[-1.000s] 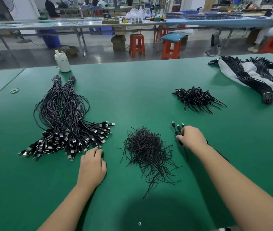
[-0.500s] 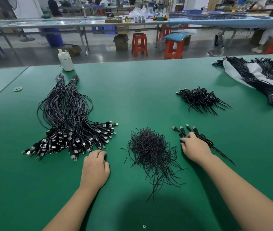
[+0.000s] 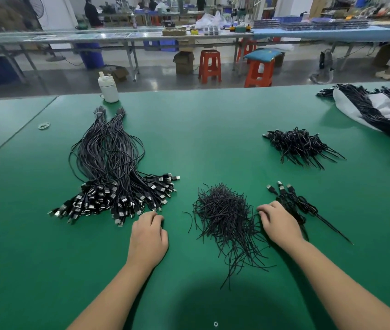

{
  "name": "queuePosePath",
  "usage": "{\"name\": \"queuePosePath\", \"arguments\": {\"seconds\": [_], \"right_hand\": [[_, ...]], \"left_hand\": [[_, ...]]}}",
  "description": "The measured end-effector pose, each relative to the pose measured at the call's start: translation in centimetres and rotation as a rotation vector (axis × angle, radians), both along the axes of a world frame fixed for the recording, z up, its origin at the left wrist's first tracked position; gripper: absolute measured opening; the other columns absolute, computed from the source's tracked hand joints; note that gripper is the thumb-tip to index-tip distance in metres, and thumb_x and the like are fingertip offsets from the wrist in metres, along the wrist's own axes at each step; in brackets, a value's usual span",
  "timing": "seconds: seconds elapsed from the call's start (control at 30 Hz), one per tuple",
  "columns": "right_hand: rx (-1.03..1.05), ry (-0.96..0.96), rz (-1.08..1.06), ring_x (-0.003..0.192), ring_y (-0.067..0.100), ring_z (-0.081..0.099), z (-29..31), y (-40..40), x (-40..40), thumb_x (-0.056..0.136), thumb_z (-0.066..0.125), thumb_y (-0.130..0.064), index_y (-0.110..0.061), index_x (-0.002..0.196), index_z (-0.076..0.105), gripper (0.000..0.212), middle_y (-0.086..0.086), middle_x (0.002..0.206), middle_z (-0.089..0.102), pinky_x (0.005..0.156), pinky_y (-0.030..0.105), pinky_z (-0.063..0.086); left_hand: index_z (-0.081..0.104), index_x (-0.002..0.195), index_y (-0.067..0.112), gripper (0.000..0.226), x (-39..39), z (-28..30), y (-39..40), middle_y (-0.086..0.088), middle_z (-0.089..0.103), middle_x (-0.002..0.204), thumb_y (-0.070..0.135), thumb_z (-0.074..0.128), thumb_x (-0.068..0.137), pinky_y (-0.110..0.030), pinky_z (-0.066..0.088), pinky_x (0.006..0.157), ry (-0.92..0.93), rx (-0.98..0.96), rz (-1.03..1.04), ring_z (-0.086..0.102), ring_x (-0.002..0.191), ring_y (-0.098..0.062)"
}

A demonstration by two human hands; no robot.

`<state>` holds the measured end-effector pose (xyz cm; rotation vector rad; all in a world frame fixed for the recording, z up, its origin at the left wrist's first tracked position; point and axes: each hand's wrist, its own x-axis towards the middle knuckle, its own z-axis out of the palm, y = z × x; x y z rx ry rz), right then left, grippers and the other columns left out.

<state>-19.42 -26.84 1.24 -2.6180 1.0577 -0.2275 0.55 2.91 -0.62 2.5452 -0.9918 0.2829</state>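
Observation:
A big bundle of black USB cables lies on the green table at the left, plugs fanned toward me. My left hand rests on the table just below those plugs, fingers loosely curled and holding nothing. In the middle sits a heap of short black wire ties. The fingertips of my right hand touch the heap's right edge. Three loose cables lie just right of that hand. A pile of coiled, tied cables lies farther back on the right.
A white bottle stands at the table's far edge. Rubber bands lie far left. A white bag with more cable bundles lies at the far right. Orange stools and other workbenches stand beyond the table.
My right hand has let go of the three loose cables and moved left to the edge of the tie heap. My left hand has stayed near the plugs.

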Motion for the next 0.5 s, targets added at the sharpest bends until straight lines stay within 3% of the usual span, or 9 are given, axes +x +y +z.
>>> {"name": "queuePosePath", "arguments": {"seconds": [0.17, 0.33, 0.43, 0.5], "right_hand": [[0.079, -0.259, -0.172, 0.079, 0.009, 0.057, -1.5, 0.3, 0.0, 0.103, 0.047, -0.024, -0.017, 0.111, 0.071, 0.026, -0.010, 0.095, 0.059, 0.058, 0.024, 0.039], [0.119, -0.347, -0.202, 0.077, -0.001, 0.055, -1.9, 0.6, 0.0, 0.101, 0.050, -0.023, -0.019, 0.103, 0.071, 0.021, -0.010, 0.090, 0.062, 0.058, 0.021, 0.040], [0.139, -0.357, -0.215, 0.076, -0.003, 0.055, -1.8, 0.7, -0.1, 0.101, 0.050, -0.024, -0.022, 0.096, 0.068, 0.019, -0.013, 0.085, 0.061, 0.057, 0.021, 0.039], [0.146, -0.373, -0.216, 0.075, -0.001, 0.056, -1.7, 0.7, -0.3, 0.102, 0.049, -0.027, -0.024, 0.091, 0.066, 0.020, -0.014, 0.083, 0.061, 0.057, 0.022, 0.039]], "left_hand": [[0.069, 0.112, 0.008, 0.032, 0.0, 0.5, 0.0, -0.006, 0.062, 0.118, 0.007, 0.066, 0.080, -0.038, 0.046, 0.092, 0.018, 0.019, -0.017, 0.056, 0.113, -0.022], [0.065, 0.114, 0.007, 0.032, 2.4, 2.4, -1.8, -0.004, 0.062, 0.115, 0.004, 0.061, 0.082, -0.036, 0.044, 0.094, 0.008, -0.104, 0.025, 0.056, 0.111, -0.021], [0.055, 0.135, 0.007, 0.047, 5.5, 4.9, -4.1, -0.010, 0.054, 0.137, 0.008, 0.057, 0.087, -0.039, 0.040, 0.107, 0.011, -0.034, 0.053, 0.047, 0.129, -0.023], [0.038, 0.150, 0.012, 0.060, 7.6, 5.9, -5.2, -0.013, 0.031, 0.157, 0.016, 0.055, 0.092, -0.043, 0.032, 0.114, 0.057, 0.156, 0.077, 0.028, 0.145, -0.025]]}}
